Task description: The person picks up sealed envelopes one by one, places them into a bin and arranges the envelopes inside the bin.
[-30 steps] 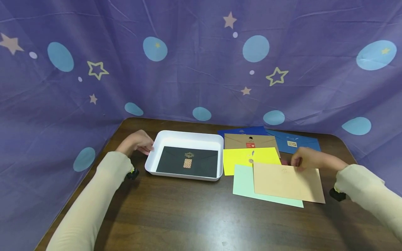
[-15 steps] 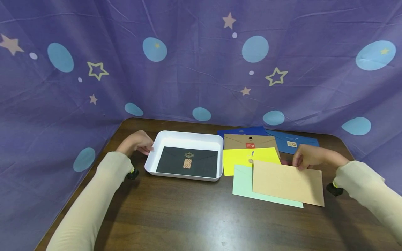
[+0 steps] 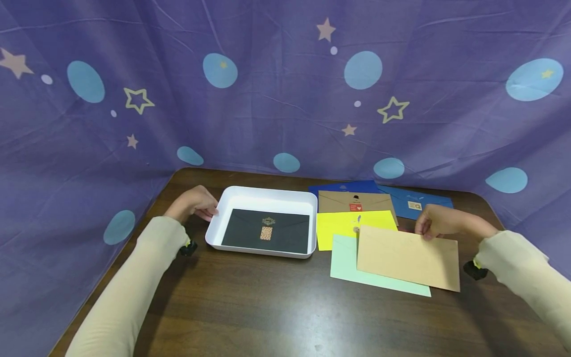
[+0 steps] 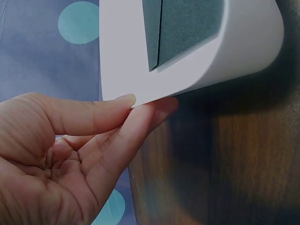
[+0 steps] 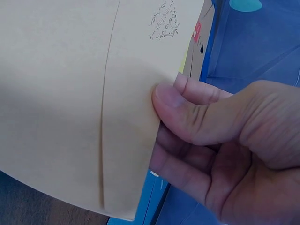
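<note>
My left hand pinches the left rim of a white tray between thumb and fingers, which the left wrist view shows close up. Flat inside the tray lies a black envelope with a gold print and a patterned sticker. On the right, my right hand pinches the far edge of a tan envelope, thumb on top and fingers beneath. That envelope is tilted, and it overlaps a mint green envelope. In the right wrist view a dark ornamental print shows near its flap.
Behind lie a yellow envelope, a brown envelope with a red sticker, a dark blue envelope and a lighter blue envelope. All rest on a dark wooden table. A purple curtain hangs behind.
The tan envelope has tilted up in my right hand and shifted slightly left, its far edge rising. The left hand and the tray have stayed in place.
</note>
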`<state>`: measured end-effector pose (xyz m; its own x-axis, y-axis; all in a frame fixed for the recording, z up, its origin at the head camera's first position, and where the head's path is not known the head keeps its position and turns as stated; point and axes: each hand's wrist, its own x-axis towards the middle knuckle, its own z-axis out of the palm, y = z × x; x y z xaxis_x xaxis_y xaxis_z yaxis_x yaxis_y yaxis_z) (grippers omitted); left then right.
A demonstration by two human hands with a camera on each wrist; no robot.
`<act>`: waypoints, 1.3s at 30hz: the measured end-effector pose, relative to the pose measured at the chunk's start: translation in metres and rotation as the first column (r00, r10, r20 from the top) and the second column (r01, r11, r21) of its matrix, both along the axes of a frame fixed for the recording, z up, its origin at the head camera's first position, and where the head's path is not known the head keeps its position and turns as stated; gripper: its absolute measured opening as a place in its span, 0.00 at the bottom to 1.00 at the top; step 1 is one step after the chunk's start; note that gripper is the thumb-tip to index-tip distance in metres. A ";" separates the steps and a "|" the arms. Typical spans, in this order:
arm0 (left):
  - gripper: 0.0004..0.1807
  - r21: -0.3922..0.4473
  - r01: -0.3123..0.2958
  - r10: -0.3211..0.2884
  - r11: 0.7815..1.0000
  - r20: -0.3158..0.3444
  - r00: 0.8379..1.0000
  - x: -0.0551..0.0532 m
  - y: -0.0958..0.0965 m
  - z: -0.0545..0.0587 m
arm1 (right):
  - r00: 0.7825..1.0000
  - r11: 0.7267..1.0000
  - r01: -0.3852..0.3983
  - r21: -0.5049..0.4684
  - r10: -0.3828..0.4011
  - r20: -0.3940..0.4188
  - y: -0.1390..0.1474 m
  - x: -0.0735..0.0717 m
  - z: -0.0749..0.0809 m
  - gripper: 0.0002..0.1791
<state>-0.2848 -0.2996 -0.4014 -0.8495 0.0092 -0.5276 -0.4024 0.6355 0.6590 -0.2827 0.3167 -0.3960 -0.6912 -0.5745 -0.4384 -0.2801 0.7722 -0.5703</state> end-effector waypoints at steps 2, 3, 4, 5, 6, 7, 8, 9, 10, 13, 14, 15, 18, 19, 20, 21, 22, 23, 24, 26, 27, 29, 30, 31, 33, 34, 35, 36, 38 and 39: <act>0.21 -0.002 0.001 -0.001 1.000 0.002 1.000 0.000 0.000 0.000 | 1.000 1.000 0.004 -0.006 -0.004 -0.006 0.000 0.001 0.001 0.07; 0.21 -0.004 0.000 0.000 1.000 0.001 1.000 0.000 0.000 0.000 | 1.000 1.000 0.007 -0.009 -0.007 -0.010 0.000 0.001 0.002 0.08; 0.21 -0.006 0.000 0.000 1.000 0.001 1.000 0.000 0.000 0.001 | 1.000 1.000 0.008 -0.013 -0.009 -0.017 0.000 0.001 0.002 0.08; 0.21 -0.011 -0.001 0.001 1.000 0.001 1.000 0.000 0.000 0.001 | 1.000 1.000 0.006 -0.020 -0.007 -0.024 0.000 0.000 0.002 0.08; 0.21 -0.014 -0.003 0.003 1.000 0.002 1.000 0.000 0.000 0.001 | 0.999 1.000 0.005 -0.027 -0.005 -0.032 0.000 0.000 0.003 0.08; 0.21 -0.016 -0.005 0.005 1.000 0.003 1.000 0.000 0.001 0.000 | 0.999 0.999 0.005 -0.034 -0.006 -0.038 0.000 -0.001 0.003 0.07; 0.21 -0.017 -0.005 0.005 1.000 0.002 1.000 0.000 0.000 0.001 | 0.999 0.999 0.003 -0.046 -0.006 -0.051 0.000 -0.001 0.003 0.07; 0.21 -0.018 -0.006 0.006 1.000 0.002 1.000 0.000 0.001 0.001 | 0.998 0.998 0.006 -0.062 -0.010 -0.061 0.000 -0.002 0.004 0.07; 0.21 -0.018 -0.006 0.006 1.000 0.002 1.000 0.000 0.000 0.001 | 0.998 0.997 0.007 -0.080 -0.012 -0.068 -0.001 -0.002 0.004 0.06; 0.21 -0.017 -0.006 0.006 1.000 0.002 1.000 0.001 0.000 0.001 | 0.996 0.989 0.016 -0.146 -0.029 -0.086 -0.004 -0.002 0.008 0.03; 0.21 -0.016 -0.003 0.003 1.000 0.001 1.000 0.001 0.000 0.002 | 0.996 0.985 0.029 -0.172 -0.044 -0.083 -0.005 -0.002 0.010 0.03; 0.21 -0.016 -0.003 0.003 1.000 0.001 1.000 0.001 0.000 0.001 | 0.995 0.981 0.042 -0.192 -0.058 -0.078 -0.008 -0.002 0.012 0.04; 0.21 -0.014 -0.001 0.001 1.000 -0.003 1.000 0.001 0.000 0.001 | 0.992 0.967 0.092 -0.237 -0.111 -0.067 -0.015 -0.003 0.018 0.02; 0.21 -0.014 0.000 0.000 1.000 -0.005 1.000 0.001 0.000 0.001 | 0.989 0.962 0.117 -0.246 -0.136 -0.062 -0.018 -0.003 0.020 0.04; 0.21 -0.014 0.000 0.000 1.000 -0.005 1.000 0.001 0.000 0.000 | 0.986 0.956 0.141 -0.256 -0.160 -0.056 -0.021 -0.004 0.022 0.06; 0.21 -0.013 -0.001 0.001 1.000 -0.005 1.000 0.001 0.000 0.000 | 0.983 0.952 0.157 -0.264 -0.176 -0.051 -0.024 -0.004 0.023 0.08; 0.21 -0.012 0.000 0.000 1.000 -0.005 1.000 0.001 0.000 0.000 | 0.980 0.946 0.174 -0.272 -0.192 -0.043 -0.028 -0.004 0.025 0.11; 0.22 -0.011 0.002 -0.002 1.000 -0.005 1.000 0.001 0.000 0.000 | 0.978 0.941 0.187 -0.281 -0.204 -0.033 -0.031 -0.005 0.026 0.11; 0.22 -0.012 0.003 -0.003 1.000 -0.005 1.000 0.001 0.000 0.000 | 0.976 0.936 0.199 -0.290 -0.215 -0.023 -0.035 -0.005 0.028 0.12; 0.21 -0.011 0.002 -0.002 1.000 -0.002 1.000 0.000 0.000 0.000 | 0.974 0.929 0.208 -0.306 -0.225 -0.020 -0.043 -0.005 0.031 0.12; 0.21 -0.012 0.001 -0.001 1.000 -0.001 1.000 0.000 0.000 0.000 | 0.973 0.926 0.210 -0.313 -0.228 -0.024 -0.047 -0.005 0.032 0.12; 0.21 -0.015 0.001 -0.001 1.000 0.000 1.000 0.000 0.000 0.000 | 0.971 0.923 0.210 -0.322 -0.235 -0.038 -0.055 -0.005 0.035 0.12; 0.20 -0.017 0.003 -0.003 1.000 0.000 1.000 0.000 0.000 0.001 | 0.969 0.921 0.214 -0.325 -0.241 -0.046 -0.059 -0.005 0.037 0.12; 0.20 -0.019 0.002 -0.002 1.000 0.002 1.000 0.000 0.000 0.001 | 0.967 0.920 0.218 -0.325 -0.249 -0.055 -0.063 -0.006 0.039 0.12; 0.20 -0.023 0.000 0.000 1.000 0.004 1.000 0.000 0.000 0.001 | 0.961 0.915 0.231 -0.330 -0.267 -0.068 -0.072 -0.006 0.043 0.11; 0.20 -0.023 0.002 -0.002 1.000 0.004 1.000 0.000 0.001 0.001 | 0.959 0.914 0.234 -0.331 -0.273 -0.077 -0.076 -0.006 0.045 0.11; 0.20 -0.022 0.000 0.000 1.000 0.005 1.000 0.000 0.001 0.001 | 0.956 0.913 0.239 -0.332 -0.280 -0.083 -0.080 -0.007 0.046 0.10; 0.20 -0.021 0.000 0.000 1.000 0.006 1.000 0.000 0.001 0.001 | 0.955 0.911 0.240 -0.334 -0.284 -0.086 -0.085 -0.007 0.048 0.10; 0.20 -0.022 -0.005 0.005 1.000 0.007 1.000 0.000 0.001 0.001 | 0.954 0.911 0.237 -0.338 -0.284 -0.097 -0.093 -0.008 0.051 0.10; 0.20 -0.019 -0.002 0.002 1.000 0.007 1.000 0.000 0.000 0.001 | 0.954 0.910 0.233 -0.341 -0.283 -0.103 -0.097 -0.009 0.052 0.10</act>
<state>-0.2851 -0.2993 -0.4007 -0.8458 -0.0030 -0.5334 -0.4083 0.6472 0.6437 -0.2917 0.2196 -0.3436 -0.8766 -0.4596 -0.1424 -0.1954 0.6104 -0.7676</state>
